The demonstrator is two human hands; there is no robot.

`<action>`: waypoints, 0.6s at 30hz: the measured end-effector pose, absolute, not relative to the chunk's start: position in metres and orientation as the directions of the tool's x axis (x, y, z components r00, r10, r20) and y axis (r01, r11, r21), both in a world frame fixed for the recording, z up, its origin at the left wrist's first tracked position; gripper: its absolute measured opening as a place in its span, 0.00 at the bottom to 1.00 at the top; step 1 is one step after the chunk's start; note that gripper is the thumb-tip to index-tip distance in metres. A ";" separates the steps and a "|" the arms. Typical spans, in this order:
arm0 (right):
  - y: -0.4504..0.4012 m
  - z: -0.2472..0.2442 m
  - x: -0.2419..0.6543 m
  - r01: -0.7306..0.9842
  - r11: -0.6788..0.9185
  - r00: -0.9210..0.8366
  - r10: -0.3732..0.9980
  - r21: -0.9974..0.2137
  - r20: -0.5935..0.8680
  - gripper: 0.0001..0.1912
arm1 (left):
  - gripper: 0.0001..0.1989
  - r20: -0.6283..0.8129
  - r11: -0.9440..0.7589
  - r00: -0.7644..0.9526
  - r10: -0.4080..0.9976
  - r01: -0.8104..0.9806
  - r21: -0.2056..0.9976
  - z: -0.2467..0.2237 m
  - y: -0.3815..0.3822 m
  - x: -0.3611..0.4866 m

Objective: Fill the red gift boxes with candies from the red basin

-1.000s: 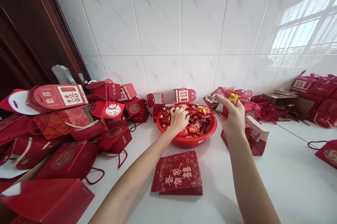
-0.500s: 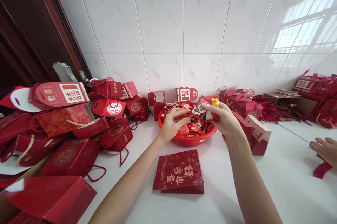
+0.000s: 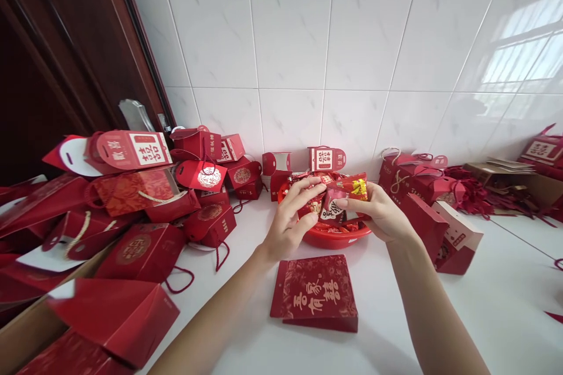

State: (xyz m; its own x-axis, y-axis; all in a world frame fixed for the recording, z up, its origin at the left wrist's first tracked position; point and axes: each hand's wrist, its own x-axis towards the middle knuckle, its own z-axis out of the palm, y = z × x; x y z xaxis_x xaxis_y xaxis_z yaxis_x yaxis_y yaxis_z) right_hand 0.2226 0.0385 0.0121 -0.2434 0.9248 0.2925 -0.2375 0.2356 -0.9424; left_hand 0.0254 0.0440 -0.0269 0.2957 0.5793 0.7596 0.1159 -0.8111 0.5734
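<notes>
Several red and dark candy packets [image 3: 336, 202] are held by my right hand [image 3: 382, 210], its thumb pressed over them. One packet has a yellow print at its top. My left hand [image 3: 292, 219] is curved round a red packet [image 3: 314, 205] beside them, partly hiding it. Both hands are over the front of a red plastic bowl [image 3: 338, 240] filled with wrapped sweets. A dark red box with gold characters [image 3: 317, 293] lies flat on the white table, in front of the bowl.
Red gift boxes [image 3: 136, 252] are piled at the left. More boxes [image 3: 416, 178] and an upright pair of bags [image 3: 457, 237] stand right of the bowl. Farther right are dark red ribbons [image 3: 470, 193] and a cardboard box [image 3: 541, 187]. A tiled wall [image 3: 290, 23] rises behind.
The view has shifted left. My hands have come slightly nearer, and a red packet now shows at my left hand. Another person's hand at the right has left the view.
</notes>
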 end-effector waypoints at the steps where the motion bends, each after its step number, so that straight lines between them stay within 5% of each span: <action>1: 0.039 0.012 0.222 -0.233 0.242 -0.238 0.925 -0.942 0.297 0.19 | 0.25 0.739 -0.787 0.288 0.609 0.104 0.608 -0.025 0.044 0.024; 5: 0.037 0.012 0.227 -0.204 0.268 -0.173 0.937 -0.942 0.304 0.20 | 0.29 0.587 -0.626 0.356 0.727 -0.008 0.780 -0.012 0.053 0.004; 8: 0.033 0.017 0.238 -0.182 0.314 -0.075 0.940 -0.932 0.332 0.20 | 0.15 0.367 -0.508 0.589 0.720 0.087 0.857 -0.007 0.061 -0.020; 10: 0.029 0.021 0.245 -0.180 0.328 -0.016 0.942 -0.927 0.336 0.21 | 0.12 0.080 -0.497 0.747 0.660 0.355 0.792 -0.011 0.063 -0.035; 12: 0.024 0.024 0.249 -0.187 0.343 0.023 0.938 -0.921 0.345 0.21 | 0.22 -0.173 -0.524 0.766 0.619 0.567 0.636 -0.022 0.065 -0.042; 15: 0.019 0.025 0.252 -0.171 0.375 0.038 0.927 -0.911 0.374 0.20 | 0.38 -0.321 -0.561 0.714 0.623 0.693 0.453 -0.042 0.064 -0.040; 18: 0.017 0.025 0.252 -0.126 0.382 0.030 0.924 -0.915 0.382 0.18 | 0.44 -0.430 -0.556 0.684 0.589 0.730 0.398 -0.057 0.062 -0.033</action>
State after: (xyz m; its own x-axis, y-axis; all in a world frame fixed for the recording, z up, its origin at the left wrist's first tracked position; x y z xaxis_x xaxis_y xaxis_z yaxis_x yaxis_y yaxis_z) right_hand 0.2520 0.0174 0.0247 0.0302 0.9238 0.3818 -0.1264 0.3824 -0.9153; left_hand -0.0329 0.0620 -0.0567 0.6839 0.5893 -0.4301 0.7296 -0.5558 0.3985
